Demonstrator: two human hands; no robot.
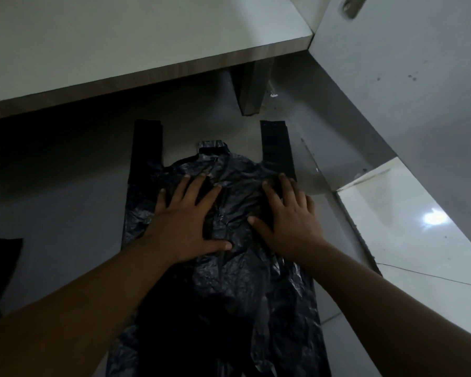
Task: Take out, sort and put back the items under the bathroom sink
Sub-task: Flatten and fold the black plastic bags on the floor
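Left hand [186, 224] and right hand [288, 221], fingers [201, 191] spread flat, grasping nothing, press the black plastic bag [229, 281] onto the floor [65, 202] (likely smoothing it for folding).

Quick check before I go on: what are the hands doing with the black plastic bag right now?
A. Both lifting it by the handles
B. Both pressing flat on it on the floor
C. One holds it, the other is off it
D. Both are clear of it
B: the left hand and right hand lie with fingers spread flat on the black plastic bag, whose handles lie untouched on the floor.
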